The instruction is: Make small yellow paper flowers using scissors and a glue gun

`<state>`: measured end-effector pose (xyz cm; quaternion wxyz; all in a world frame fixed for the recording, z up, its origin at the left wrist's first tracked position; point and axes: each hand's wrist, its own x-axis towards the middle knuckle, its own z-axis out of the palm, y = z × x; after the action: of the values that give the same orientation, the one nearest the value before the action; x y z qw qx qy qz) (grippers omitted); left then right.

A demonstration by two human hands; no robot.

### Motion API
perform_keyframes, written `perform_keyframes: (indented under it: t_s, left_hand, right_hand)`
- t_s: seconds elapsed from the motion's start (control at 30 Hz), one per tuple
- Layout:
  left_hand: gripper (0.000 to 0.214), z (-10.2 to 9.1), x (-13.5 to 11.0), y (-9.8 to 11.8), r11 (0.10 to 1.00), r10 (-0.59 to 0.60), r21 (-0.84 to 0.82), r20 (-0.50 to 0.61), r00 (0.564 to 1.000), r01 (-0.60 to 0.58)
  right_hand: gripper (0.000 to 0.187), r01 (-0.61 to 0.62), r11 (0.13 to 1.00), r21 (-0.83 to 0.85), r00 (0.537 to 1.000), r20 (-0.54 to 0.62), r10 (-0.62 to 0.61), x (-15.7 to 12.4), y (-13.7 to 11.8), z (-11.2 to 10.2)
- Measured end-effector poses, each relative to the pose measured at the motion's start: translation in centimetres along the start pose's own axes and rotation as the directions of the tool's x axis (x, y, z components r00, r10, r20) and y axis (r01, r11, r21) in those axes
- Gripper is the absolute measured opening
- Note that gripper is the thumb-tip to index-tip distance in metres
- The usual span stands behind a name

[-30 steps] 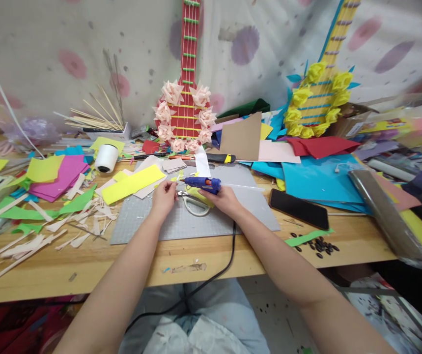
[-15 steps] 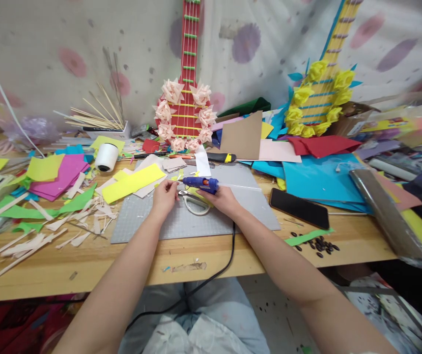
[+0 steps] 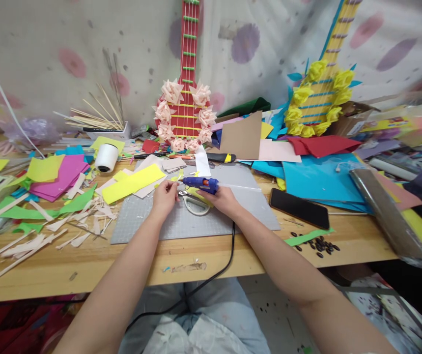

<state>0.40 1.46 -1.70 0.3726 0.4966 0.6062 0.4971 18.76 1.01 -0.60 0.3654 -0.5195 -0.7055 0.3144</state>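
My right hand [image 3: 222, 197] is closed round a blue hot glue gun [image 3: 203, 184], its nozzle pointing left and a clear glue stick [image 3: 240, 187] jutting from its back. A black cord [image 3: 232, 248] runs from it down over the table edge. Close to the nozzle tip, my left hand [image 3: 165, 195] is pinched; a scrap of yellow shows by its fingertips, too small to make out. White-handled scissors [image 3: 197, 205] lie between my hands on the grey cutting mat [image 3: 144, 226]. Some yellow paper is partly hidden behind my right hand.
A red paper guitar [image 3: 184, 118] and a yellow one [image 3: 316, 101] lean at the back. Left are paper scraps [image 3: 96, 216], a yellow strip [image 3: 133, 183] and a white cylinder [image 3: 106, 157]. Right are a phone [image 3: 299, 208], dark beads [image 3: 321, 244] and blue sheets [image 3: 321, 179].
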Motion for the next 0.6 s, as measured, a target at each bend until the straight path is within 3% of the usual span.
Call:
perform_keyframes:
  t_s: [0.23,0.43,0.6]
  left_hand:
    - [0.013,0.01,-0.06,0.11,1.0,0.003,0.023,-0.003,1.0,-0.003]
    - [0.014,0.0,0.06,-0.14,1.0,0.011,0.014,0.009,1.0,-0.011]
    - [0.012,0.07,-0.05,0.16,1.0,-0.005,0.012,0.001,1.0,0.005]
  right_hand:
    - [0.04,-0.03,0.999,-0.011,0.999,-0.027,0.03,0.03,-0.22,-0.03]
    - [0.041,0.038,0.999,-0.032,0.999,-0.015,-0.038,-0.05,-0.3,-0.19]
    - [0.04,0.025,0.998,-0.057,0.999,-0.044,-0.027,0.03,-0.28,-0.23]
